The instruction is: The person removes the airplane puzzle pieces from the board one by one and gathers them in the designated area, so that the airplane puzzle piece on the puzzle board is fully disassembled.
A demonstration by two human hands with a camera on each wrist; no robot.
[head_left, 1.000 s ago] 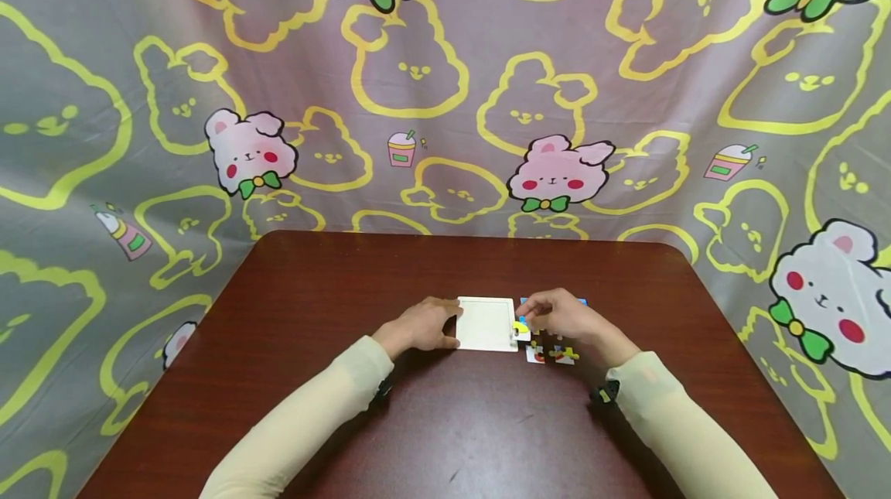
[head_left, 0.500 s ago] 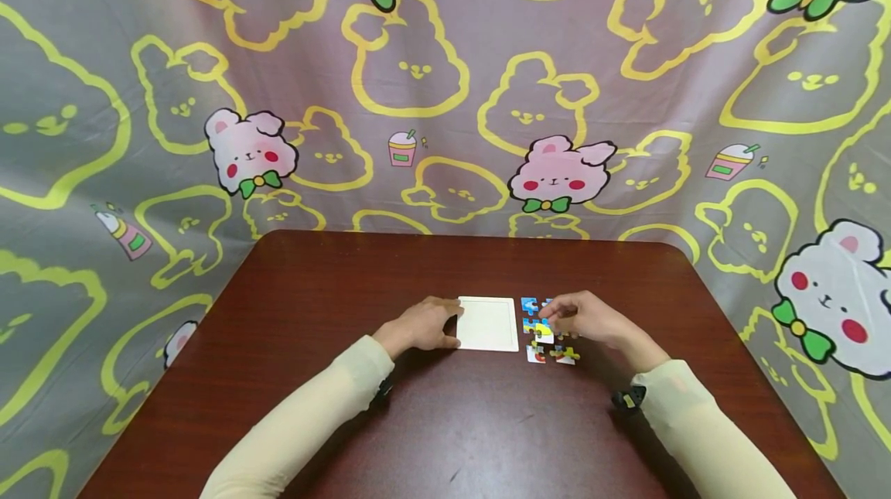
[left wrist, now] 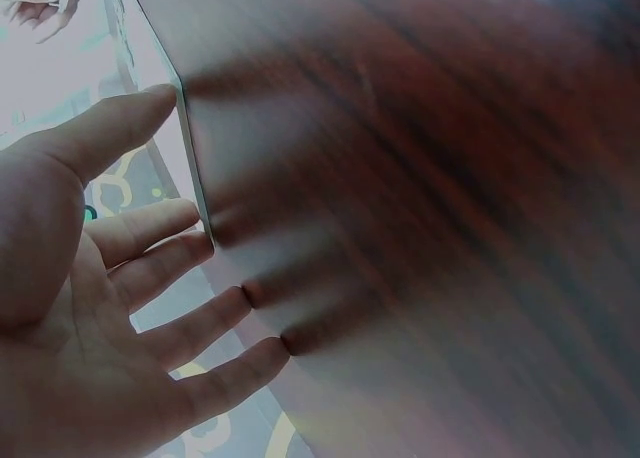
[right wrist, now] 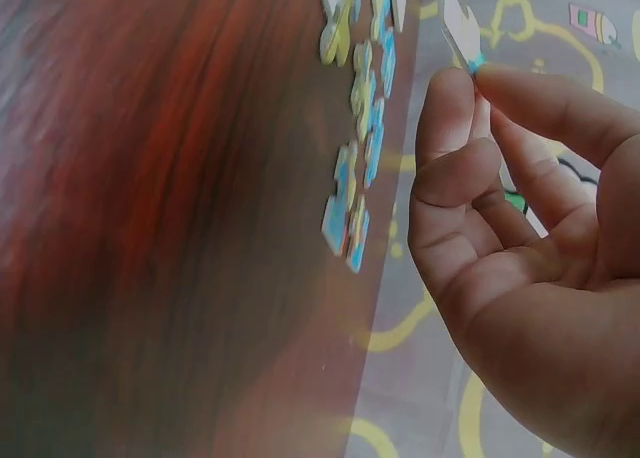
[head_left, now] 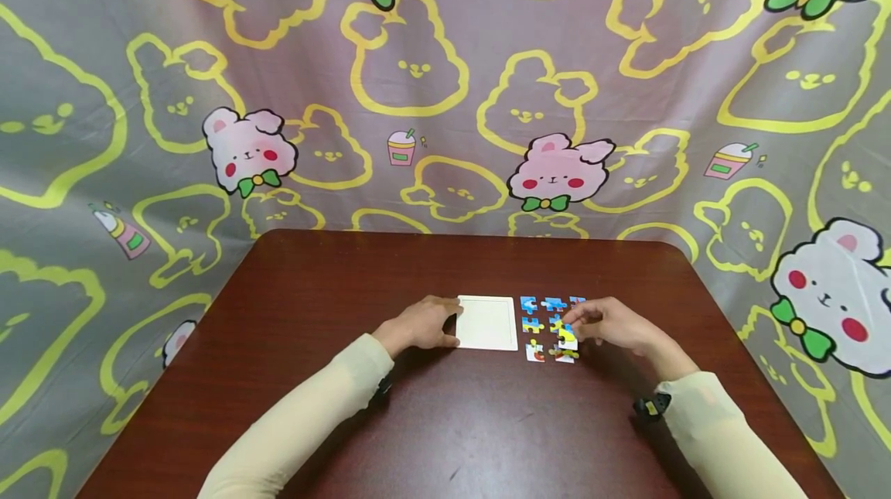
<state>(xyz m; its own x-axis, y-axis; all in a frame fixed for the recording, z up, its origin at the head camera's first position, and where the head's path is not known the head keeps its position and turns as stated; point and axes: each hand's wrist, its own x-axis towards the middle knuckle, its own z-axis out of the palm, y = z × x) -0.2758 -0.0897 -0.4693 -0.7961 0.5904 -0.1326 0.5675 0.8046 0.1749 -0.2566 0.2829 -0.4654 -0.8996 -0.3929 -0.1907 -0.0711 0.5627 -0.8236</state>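
Note:
A square cream puzzle tray (head_left: 486, 323) with a raised border lies flat on the table. My left hand (head_left: 421, 323) rests at its left edge; the thumb and nearest fingers touch that edge with fingers fairly straight, as the left wrist view (left wrist: 130, 308) also shows. Between right thumb and index finger, a yellow, white and blue puzzle piece (head_left: 567, 335) is pinched above the table. That right hand (head_left: 619, 326) hovers over the right side of the loose puzzle pieces (head_left: 532, 325), partly covering them. In the right wrist view the pinched puzzle piece (right wrist: 460, 23) is seen nearly edge-on.
Several loose puzzle pieces, such as a blue puzzle piece (head_left: 554, 304) and a white-and-red puzzle piece (head_left: 534, 352), lie in rough rows right of the tray. The brown table (head_left: 362, 275) has a patterned cloth (head_left: 431, 42) hanging behind it and at its sides.
My right hand has moved right with the pinched puzzle piece, from the tray's right edge to above the loose pieces, uncovering more of them. The left hand and tray stay put.

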